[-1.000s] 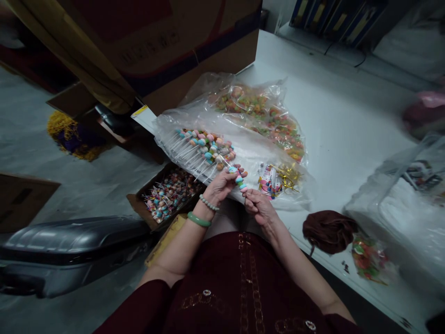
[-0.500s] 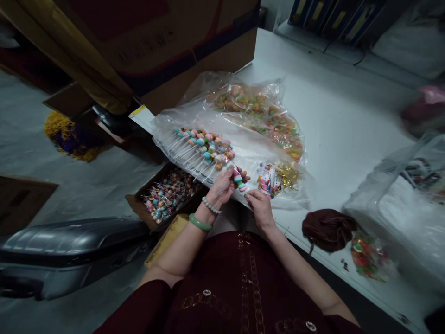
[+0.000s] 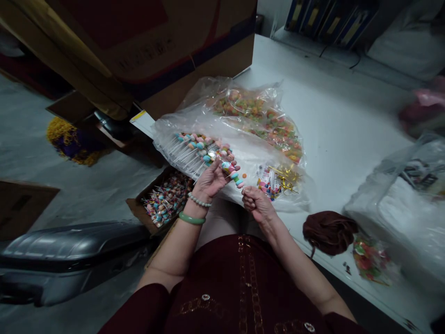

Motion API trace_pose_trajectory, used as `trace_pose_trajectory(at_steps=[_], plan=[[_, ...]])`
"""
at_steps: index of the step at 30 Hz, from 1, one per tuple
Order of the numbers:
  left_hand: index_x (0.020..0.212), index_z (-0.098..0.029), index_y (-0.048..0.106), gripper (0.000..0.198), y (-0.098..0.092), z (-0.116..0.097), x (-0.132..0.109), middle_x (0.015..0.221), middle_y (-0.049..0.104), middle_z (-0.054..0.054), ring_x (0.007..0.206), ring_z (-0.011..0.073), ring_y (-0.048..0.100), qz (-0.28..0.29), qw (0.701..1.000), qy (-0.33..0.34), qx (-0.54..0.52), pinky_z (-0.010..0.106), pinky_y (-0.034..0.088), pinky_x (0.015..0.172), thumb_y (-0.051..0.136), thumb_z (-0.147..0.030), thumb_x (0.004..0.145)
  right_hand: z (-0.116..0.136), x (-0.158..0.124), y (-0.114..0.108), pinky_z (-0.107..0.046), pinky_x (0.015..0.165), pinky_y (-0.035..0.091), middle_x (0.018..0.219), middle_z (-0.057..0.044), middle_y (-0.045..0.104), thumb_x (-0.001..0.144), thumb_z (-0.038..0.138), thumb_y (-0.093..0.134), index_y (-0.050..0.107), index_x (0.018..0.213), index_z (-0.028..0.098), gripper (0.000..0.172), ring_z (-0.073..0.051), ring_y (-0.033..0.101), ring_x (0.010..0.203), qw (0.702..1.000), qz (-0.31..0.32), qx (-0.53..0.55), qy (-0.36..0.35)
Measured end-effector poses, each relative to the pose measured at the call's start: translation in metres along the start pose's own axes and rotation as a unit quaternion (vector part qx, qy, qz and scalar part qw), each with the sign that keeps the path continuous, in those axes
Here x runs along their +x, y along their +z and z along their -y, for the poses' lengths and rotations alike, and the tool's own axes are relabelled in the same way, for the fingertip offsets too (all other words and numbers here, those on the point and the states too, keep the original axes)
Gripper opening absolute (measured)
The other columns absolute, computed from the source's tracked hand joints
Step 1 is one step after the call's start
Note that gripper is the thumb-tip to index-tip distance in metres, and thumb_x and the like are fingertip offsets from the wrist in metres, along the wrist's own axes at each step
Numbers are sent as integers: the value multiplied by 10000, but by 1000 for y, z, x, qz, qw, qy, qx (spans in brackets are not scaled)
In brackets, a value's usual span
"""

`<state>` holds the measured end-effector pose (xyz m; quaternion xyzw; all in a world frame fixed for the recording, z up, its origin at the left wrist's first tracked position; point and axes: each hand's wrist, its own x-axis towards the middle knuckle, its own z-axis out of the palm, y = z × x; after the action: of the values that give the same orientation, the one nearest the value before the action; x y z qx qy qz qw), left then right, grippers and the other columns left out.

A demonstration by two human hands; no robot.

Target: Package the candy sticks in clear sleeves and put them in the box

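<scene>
My left hand (image 3: 210, 180) is closed around a candy skewer (image 3: 232, 172) of pastel pieces, held at the near edge of the white table (image 3: 333, 116). Just right of it, my right hand (image 3: 255, 203) is pinched shut at the skewer's lower end; what its fingers grip is hidden. Behind my hands a row of finished candy skewers (image 3: 200, 147) lies on a clear plastic sheet (image 3: 250, 153). A small bundle of gold twist ties and packets (image 3: 278, 178) lies to the right.
A clear bag of orange-green sweets (image 3: 264, 120) lies further back. A cardboard box (image 3: 146, 51) looms at the left. An open box of skewers (image 3: 167, 195) and a grey case (image 3: 69, 253) sit on the floor. A dark red cloth (image 3: 328, 229) and plastic bags (image 3: 410, 204) lie right.
Both hands have stayed together at the table edge; the skewer in my left hand has tilted and shifted slightly left. The view moved a little.
</scene>
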<state>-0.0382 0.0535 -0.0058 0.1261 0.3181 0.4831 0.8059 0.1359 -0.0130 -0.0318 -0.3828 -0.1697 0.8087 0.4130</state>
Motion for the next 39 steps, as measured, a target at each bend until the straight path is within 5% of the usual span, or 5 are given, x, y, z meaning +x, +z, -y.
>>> trace_pose_trajectory(at_steps=[5, 11, 18, 32, 39], plan=[[794, -135, 644, 113, 15, 1, 12, 754, 667, 19, 679, 144, 660, -36, 999, 29, -21, 343, 559, 777, 691, -232, 830, -1, 1, 2, -210, 436, 211, 489, 73, 398, 675, 325, 676, 576, 636, 188, 173, -67, 300, 438, 947, -140, -245, -153], [746, -154, 600, 220, 28, 21, 10, 658, 604, -4, 658, 149, 651, -44, 998, 41, -31, 297, 552, 657, 713, -329, 818, 1, -10, 3, -279, 641, 372, 671, -30, 584, 830, 280, 533, 584, 671, 207, 182, -155, 511, 672, 702, -214, -569, -371], [706, -150, 579, 292, 20, 14, 7, 624, 590, -9, 614, 134, 622, -13, 1000, 2, 3, 346, 566, 740, 735, -381, 791, 5, -2, -4, -179, 394, 134, 493, 102, 303, 738, 275, 664, 563, 754, 184, 137, -54, 146, 423, 995, 20, -92, 17], [698, -146, 555, 358, 17, 25, 8, 602, 592, -17, 596, 113, 617, -72, 995, 48, 52, 335, 569, 739, 754, -436, 759, -11, 10, 8, -172, 395, 174, 498, 99, 280, 824, 259, 605, 585, 775, 183, 93, -66, 182, 418, 996, -30, -84, -11], [740, -133, 575, 391, 10, 28, 10, 686, 645, 39, 649, 176, 671, -98, 994, 1, 50, 287, 543, 566, 708, -498, 783, -16, -11, 1, -275, 654, 339, 707, -30, 564, 798, 289, 618, 616, 711, 235, 103, -168, 493, 703, 767, -183, -534, -304]])
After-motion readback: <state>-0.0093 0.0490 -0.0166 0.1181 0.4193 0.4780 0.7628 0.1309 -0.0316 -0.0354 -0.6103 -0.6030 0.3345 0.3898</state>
